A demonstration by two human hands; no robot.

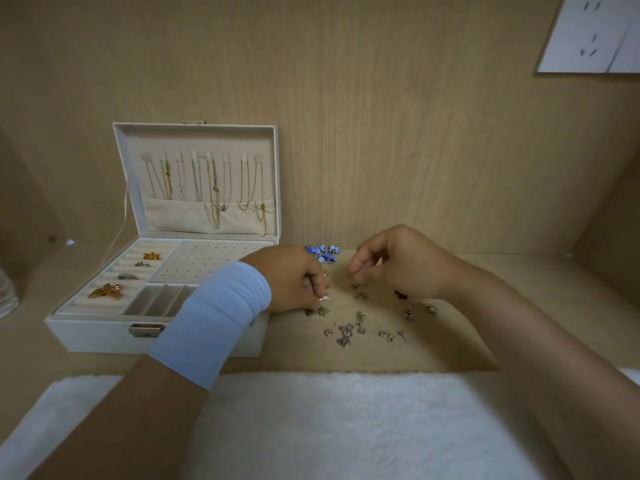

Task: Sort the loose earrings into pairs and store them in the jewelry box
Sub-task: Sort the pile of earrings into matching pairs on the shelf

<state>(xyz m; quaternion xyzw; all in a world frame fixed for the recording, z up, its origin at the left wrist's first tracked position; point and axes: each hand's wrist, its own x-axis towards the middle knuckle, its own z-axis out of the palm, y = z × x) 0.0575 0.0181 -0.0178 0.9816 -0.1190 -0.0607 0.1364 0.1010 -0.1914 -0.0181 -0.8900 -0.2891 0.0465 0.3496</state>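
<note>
Left hand [298,278] pinches a silver earring [324,298] beside the open jewelry box [104,336]. Right hand [391,261] is curled over the loose earrings [360,327] on the desk [443,351] — grip unclear. Risk: a fumbled stud vanishing into the white fleece [311,427] at the front edge. Free room lies right.

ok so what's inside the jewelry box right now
Necklaces hang in the jewelry box lid. The ring rolls hold a gold leaf-like piece, a small gold piece and two silver ones. The stud panel looks bare. The blue sleeve covers the tray's right front corner.
</note>
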